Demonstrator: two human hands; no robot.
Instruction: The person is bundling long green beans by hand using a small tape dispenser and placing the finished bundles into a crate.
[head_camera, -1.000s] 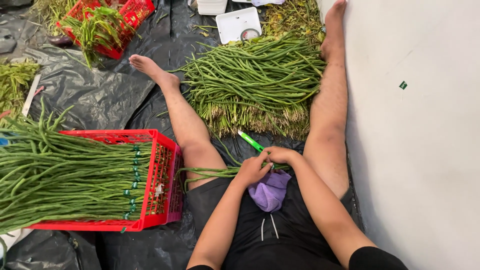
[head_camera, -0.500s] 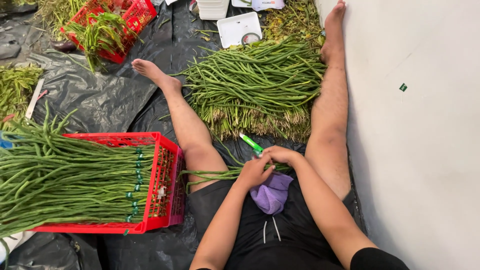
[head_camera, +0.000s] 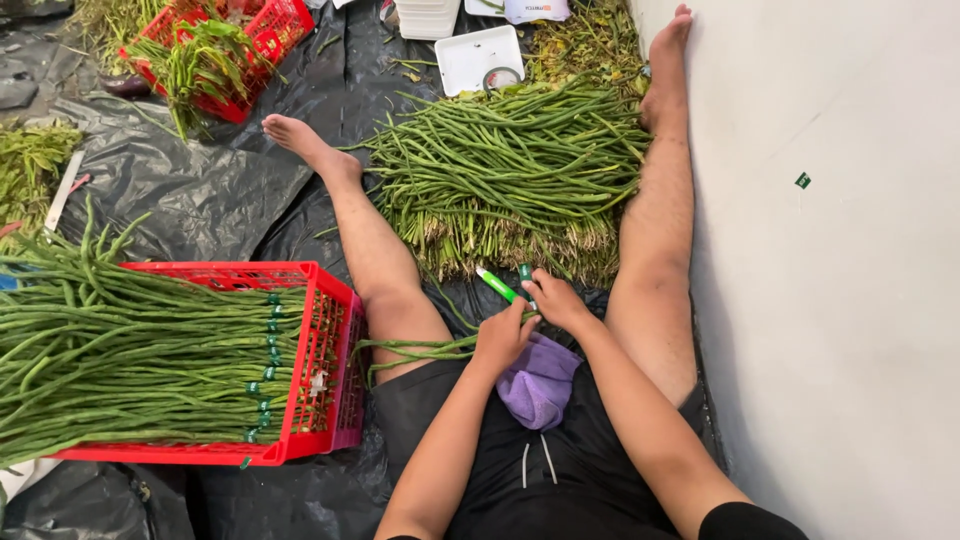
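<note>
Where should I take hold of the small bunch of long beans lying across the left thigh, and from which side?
Probably grip the small bunch at mid-length, coming down from above. The left hand already holds one end near the right hand and green tape tool; the other end trails loose toward the red crate, so the middle is the free, supported part.

Red crate (head_camera: 310, 370); green beans (head_camera: 520, 165); purple cloth (head_camera: 540, 385).
</note>
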